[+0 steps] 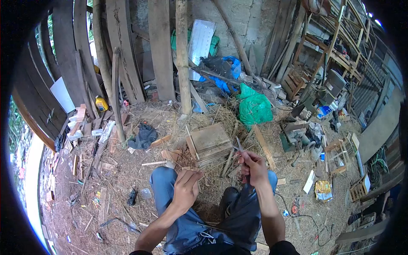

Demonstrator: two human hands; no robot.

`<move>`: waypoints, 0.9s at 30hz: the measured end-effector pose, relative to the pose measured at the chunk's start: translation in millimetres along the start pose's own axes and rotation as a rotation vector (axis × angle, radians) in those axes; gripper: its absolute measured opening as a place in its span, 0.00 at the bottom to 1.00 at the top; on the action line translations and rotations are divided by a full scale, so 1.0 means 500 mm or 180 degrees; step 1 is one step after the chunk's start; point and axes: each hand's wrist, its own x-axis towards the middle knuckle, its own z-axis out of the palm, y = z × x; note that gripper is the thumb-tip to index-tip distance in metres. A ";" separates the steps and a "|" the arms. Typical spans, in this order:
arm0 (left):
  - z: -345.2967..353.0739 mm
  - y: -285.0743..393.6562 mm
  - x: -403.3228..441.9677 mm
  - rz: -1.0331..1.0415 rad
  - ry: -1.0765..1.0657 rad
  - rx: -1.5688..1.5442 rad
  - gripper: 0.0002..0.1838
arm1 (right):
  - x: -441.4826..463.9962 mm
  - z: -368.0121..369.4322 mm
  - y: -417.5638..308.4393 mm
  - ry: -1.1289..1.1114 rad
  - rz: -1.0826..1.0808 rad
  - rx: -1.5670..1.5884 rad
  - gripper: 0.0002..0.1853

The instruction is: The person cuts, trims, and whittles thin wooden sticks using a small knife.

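Observation:
My right hand (256,169) is closed around a pair of scissors (239,144), whose two pale blades point up and away from me and stand slightly apart. Over my left knee, my left hand (187,187) is closed in a pinch with its fingertips turned toward the right. Whatever it holds, if anything, is too small to make out. Between and beyond my hands sits a low wooden block or box (210,140) on the littered ground. Neither hand touches it.
Wood scraps and shavings cover the ground. A black plastic bag (144,137) lies left, a green sack (254,108) beyond. A wooden post (182,59) rises ahead. Machinery (295,134) stands right, near a gold packet (323,190). Part of another person (384,204) shows at far right.

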 end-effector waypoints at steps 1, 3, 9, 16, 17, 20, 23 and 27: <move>0.000 0.000 0.000 -0.0005 0.0011 0.0000 0.14 | 0.003 -0.010 -0.002 -0.0040 -0.0037 -0.0077 0.12; -0.003 -0.002 -0.001 0.0117 -0.0016 -0.0004 0.15 | 0.004 -0.014 -0.001 -0.0016 0.0031 -0.0093 0.11; -0.041 -0.031 -0.003 -0.0271 0.0032 0.0435 0.11 | 0.035 -0.117 -0.028 0.0673 -0.0383 -0.0251 0.08; 0.003 -0.020 0.021 -0.1395 0.0078 -0.0682 0.02 | 0.027 -0.044 -0.015 0.0792 -0.0734 -0.1523 0.11; 0.011 -0.014 0.022 -0.1463 0.0070 -0.0855 0.03 | 0.026 -0.030 -0.008 0.0784 -0.0752 -0.1526 0.11; 0.011 -0.005 0.023 -0.1436 0.0028 -0.0857 0.03 | 0.017 -0.003 -0.008 0.0621 -0.0868 -0.1297 0.13; 0.011 -0.013 0.013 -0.1711 -0.0149 -0.0929 0.03 | -0.006 0.013 -0.031 -0.0106 -0.0500 -0.0604 0.15; 0.037 -0.005 0.011 -0.1309 -0.0095 -0.0958 0.03 | -0.023 0.065 0.012 -0.0725 -0.0255 -0.1053 0.15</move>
